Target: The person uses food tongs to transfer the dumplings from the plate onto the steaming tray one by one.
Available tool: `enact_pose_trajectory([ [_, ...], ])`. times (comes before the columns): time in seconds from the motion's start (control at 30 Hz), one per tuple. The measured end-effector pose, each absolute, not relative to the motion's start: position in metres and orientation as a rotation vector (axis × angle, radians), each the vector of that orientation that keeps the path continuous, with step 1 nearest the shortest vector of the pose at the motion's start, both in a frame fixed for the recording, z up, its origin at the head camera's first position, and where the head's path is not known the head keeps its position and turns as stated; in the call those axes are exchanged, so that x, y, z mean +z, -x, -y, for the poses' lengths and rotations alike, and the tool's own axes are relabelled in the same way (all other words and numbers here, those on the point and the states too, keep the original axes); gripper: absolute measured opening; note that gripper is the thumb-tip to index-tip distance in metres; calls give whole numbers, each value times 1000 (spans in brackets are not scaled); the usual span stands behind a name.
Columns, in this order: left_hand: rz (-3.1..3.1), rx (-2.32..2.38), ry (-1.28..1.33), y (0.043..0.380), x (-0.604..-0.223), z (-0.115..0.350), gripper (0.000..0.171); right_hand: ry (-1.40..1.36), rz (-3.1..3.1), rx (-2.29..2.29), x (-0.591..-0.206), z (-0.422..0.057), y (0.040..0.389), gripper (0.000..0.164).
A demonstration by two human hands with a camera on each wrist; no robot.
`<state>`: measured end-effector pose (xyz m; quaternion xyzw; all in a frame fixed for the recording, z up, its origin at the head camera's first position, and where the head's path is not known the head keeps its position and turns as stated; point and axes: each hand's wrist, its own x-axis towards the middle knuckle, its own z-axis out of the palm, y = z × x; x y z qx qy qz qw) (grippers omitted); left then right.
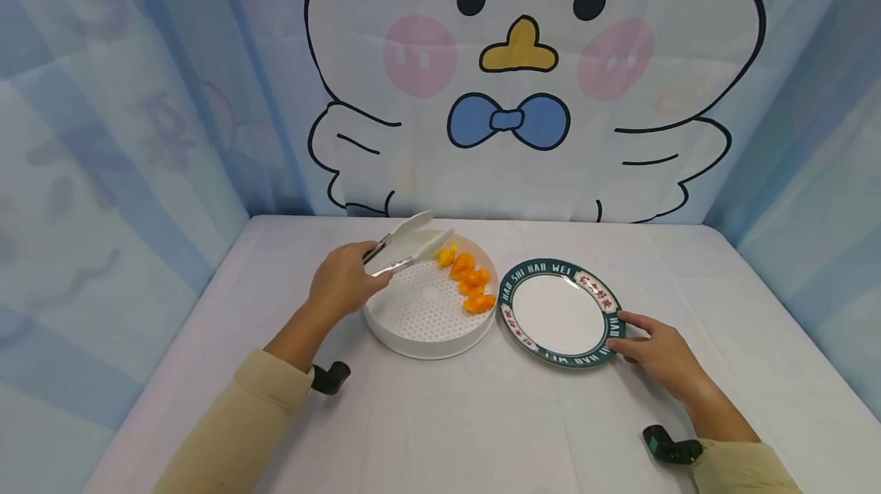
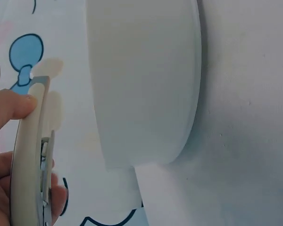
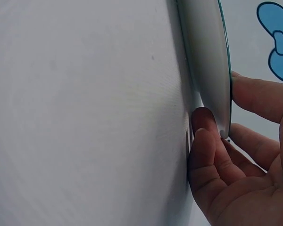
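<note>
In the head view my left hand (image 1: 346,280) grips a pair of tongs (image 1: 413,255) with pale tips, held apart above a round white steamer tray (image 1: 430,349). The left wrist view shows a thumb on the tongs' light handle (image 2: 26,150), fingers wrapped behind it. Several small orange pieces (image 1: 473,277) lie along the tray's right side, with a yellow one (image 1: 447,256) near the tong tips. My right hand (image 1: 657,349) holds the right rim of a green-rimmed white plate (image 1: 559,314); in the right wrist view some fingers (image 3: 205,148) are under its edge.
Plate and tray stand side by side, almost touching, on a white-covered table (image 1: 468,433). A printed cartoon curtain (image 1: 509,173) hangs behind the table. Each wrist carries a black camera mount, one near the left sleeve (image 1: 234,417).
</note>
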<state>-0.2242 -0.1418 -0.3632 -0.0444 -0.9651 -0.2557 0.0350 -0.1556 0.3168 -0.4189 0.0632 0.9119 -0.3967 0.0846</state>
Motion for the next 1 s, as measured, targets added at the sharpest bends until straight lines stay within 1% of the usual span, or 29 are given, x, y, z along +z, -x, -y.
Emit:
enact_pose_trajectory([
  [0.23,2818,-968,287,203,-359,132,59,-176,-2727,-1191,-420,-317,155,75],
  [0.4,2803,-1083,291,187,-357,118,60,-176,-2724,-1199,-419,-316,156,76],
  [0.77,2728,-1090,471,155,-365,89,55,-170,-2732,-1189,-420,-318,156,75],
  [1.0,2777,-1077,544,139,-374,61,56,-174,-2729,-1191,-420,-317,155,75],
])
